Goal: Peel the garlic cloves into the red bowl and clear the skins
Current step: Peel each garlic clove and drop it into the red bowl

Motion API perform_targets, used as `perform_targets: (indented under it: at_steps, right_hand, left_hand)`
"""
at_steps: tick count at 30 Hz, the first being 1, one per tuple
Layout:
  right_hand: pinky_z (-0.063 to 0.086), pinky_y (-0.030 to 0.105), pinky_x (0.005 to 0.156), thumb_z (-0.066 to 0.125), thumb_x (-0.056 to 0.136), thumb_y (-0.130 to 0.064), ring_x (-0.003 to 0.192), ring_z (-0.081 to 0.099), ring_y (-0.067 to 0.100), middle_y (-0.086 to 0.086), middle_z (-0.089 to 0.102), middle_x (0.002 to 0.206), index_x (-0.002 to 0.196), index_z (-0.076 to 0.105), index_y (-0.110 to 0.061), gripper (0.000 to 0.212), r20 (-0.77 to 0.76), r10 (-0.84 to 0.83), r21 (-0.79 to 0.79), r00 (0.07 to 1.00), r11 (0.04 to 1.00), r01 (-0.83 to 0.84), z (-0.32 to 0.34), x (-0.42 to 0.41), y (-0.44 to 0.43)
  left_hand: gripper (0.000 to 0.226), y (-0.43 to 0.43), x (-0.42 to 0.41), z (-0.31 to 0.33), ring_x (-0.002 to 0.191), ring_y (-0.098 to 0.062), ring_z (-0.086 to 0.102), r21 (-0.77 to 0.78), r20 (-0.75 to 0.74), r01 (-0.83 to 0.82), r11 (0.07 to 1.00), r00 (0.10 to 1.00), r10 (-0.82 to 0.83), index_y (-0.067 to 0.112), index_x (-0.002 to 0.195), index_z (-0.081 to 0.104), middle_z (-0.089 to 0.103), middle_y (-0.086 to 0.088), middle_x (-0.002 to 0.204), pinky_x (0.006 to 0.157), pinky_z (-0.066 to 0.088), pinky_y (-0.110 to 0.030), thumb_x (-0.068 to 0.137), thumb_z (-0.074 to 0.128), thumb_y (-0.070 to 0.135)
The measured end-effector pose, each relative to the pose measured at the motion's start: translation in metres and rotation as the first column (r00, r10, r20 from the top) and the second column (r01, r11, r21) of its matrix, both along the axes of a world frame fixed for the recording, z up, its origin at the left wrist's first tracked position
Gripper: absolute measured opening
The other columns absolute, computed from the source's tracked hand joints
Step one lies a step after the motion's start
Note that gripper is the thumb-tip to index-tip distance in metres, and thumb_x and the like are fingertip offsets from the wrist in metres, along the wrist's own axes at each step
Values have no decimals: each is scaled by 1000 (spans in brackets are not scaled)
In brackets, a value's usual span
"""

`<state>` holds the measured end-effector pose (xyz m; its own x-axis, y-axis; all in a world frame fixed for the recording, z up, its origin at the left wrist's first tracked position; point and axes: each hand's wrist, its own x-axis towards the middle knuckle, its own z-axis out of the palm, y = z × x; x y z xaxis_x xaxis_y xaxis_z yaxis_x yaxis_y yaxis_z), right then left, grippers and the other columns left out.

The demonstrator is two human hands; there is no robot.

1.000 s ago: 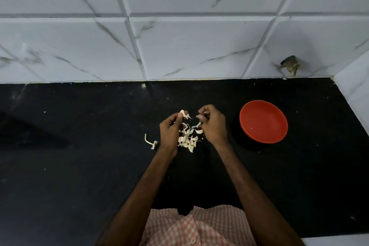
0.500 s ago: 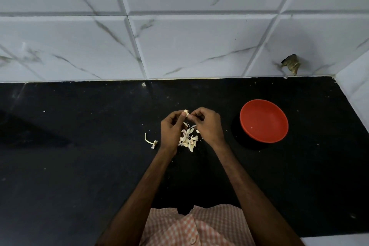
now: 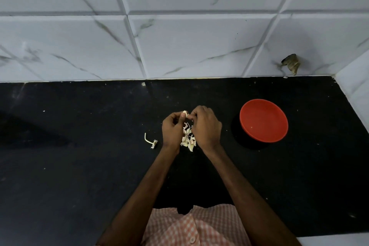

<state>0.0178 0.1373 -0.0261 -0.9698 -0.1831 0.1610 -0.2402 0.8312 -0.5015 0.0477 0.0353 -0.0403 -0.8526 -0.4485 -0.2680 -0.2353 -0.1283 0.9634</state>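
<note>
clove [image 3: 184, 113]: pinched in left grip [image 3: 172, 131], above the skins [image 3: 187, 140], mid tabletop [image 3: 79, 166].
right grip [image 3: 206, 126]: fingertips pinching the clove's skin.
change: both grips have drawn together, so another strip is probably coming off.
bowl [image 3: 265, 120]: right, no clove visible inside.

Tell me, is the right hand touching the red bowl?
Apart. The head view shows a strip of bare black counter between the right hand and the bowl.

- Shirt [image 3: 201, 223]: small pink-and-white check, with a folded front placket.
- Button [image 3: 192, 240]: one pale, round button on the placket.
- Left forearm [image 3: 143, 191] and right forearm [image 3: 245, 189]: bare, as are the left hand [image 3: 172, 131] and right hand [image 3: 206, 126].
</note>
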Motion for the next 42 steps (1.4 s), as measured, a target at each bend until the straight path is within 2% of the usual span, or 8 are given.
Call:
perform_targets:
  at_steps: [4, 7, 11, 17, 27, 32, 36, 42]
  right_hand:
    - [48, 36, 61, 61, 98, -27, 92, 60, 17, -1, 63, 95, 96, 58, -15, 13, -56, 28, 46, 998, 999, -26, 1, 1, -2]
    - [54, 36, 71, 67, 96, -29, 87, 60, 9, -7, 63, 94, 95, 63, -15, 14, 86, 63, -227, 994, 973, -42, 1, -9, 8]
    - [58, 33, 78, 73, 91, -14, 86, 64, 7, -3, 65, 96, 97, 68, -11, 8, 78, 125, -518, 989, 853, -67, 3, -15, 9]
    - [58, 34, 76, 74, 89, -14, 83, 63, 6, -5, 64, 90, 90, 69, -12, 6, 114, 105, -501, 988, 865, -34, -4, -18, 9]
    - [56, 31, 72, 68, 94, -19, 83, 61, 5, -8, 63, 90, 92, 64, -16, 5, 59, -54, -476, 997, 876, 76, -8, -8, -3]
    - [55, 37, 71, 59, 98, -12, 82, 56, 4, -10, 55, 95, 96, 60, -12, 3, 0, 89, -427, 996, 901, -80, -10, -8, 2]
    - [54, 43, 71, 42, 97, -20, 85, 55, 5, -7, 51, 98, 97, 55, -10, 16, 7, 237, -364, 972, 905, -218, -9, -9, 11]
    - [54, 38, 75, 45, 96, -21, 86, 56, 2, -6, 53, 96, 95, 57, -7, 18, 19, 287, -424, 958, 870, -252, -9, -9, 15]
  left_hand:
    - [11, 3, -1, 4, 81, -13, 68, -92, -10, -36, 995, 999, 36, 12, 94, 71, 73, -4, 85, 79, 57, -38, 99, 61, 13]
    - [15, -3, 0, 5, 87, -20, 69, -138, -15, -17, 990, 1000, 15, 4, 102, 72, 74, -9, 91, 83, 57, -44, 99, 62, 14]
    - [14, -4, 0, 7, 97, -23, 70, -220, -31, 20, 975, 999, -27, 5, 106, 72, 74, -7, 99, 91, 56, -49, 98, 64, 12]
    - [14, -2, 3, 8, 96, -23, 70, -196, -34, 66, 978, 997, -74, 3, 105, 73, 75, -7, 98, 91, 56, -49, 97, 64, 10]
    - [16, 9, 2, 9, 91, -29, 71, 49, -15, 39, 998, 999, -38, 2, 102, 73, 75, -15, 94, 81, 57, -40, 100, 58, 10]
    - [23, 10, 2, 11, 85, -25, 67, 195, 18, -4, 981, 1000, 0, -9, 106, 68, 70, -18, 91, 76, 54, -37, 102, 54, 9]
    - [23, 9, 3, 12, 70, -8, 66, 270, 37, 2, 963, 999, -12, -8, 103, 68, 70, -5, 78, 66, 52, -26, 102, 54, 9]
    - [19, 0, -1, 9, 84, -31, 59, 364, 32, -30, 931, 999, 19, 0, 97, 71, 65, -18, 86, 76, 51, -40, 101, 56, 11]
